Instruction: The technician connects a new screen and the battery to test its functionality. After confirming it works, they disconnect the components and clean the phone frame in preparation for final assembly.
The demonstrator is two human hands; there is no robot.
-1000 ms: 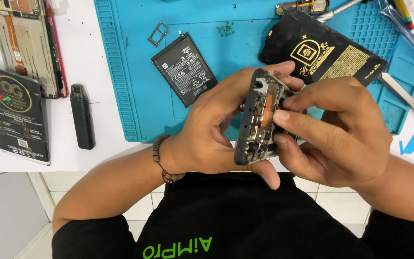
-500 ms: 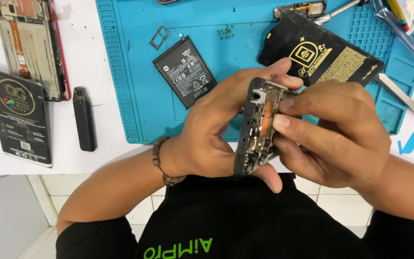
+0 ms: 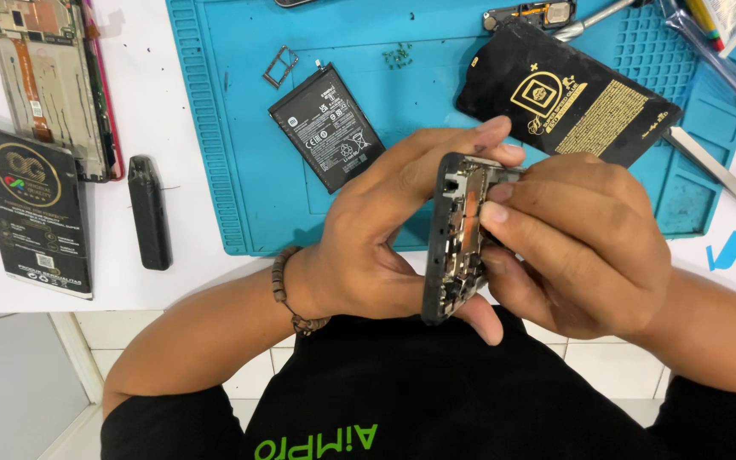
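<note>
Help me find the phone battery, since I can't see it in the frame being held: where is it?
In the head view, the black battery lies flat on the blue mat, upper centre, just beyond the left hand and right of the small SIM tray.

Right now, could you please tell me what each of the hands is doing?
Left hand: closed around the opened phone frame, holding it on edge.
Right hand: fingers pressed onto the frame's exposed inside.
</note>
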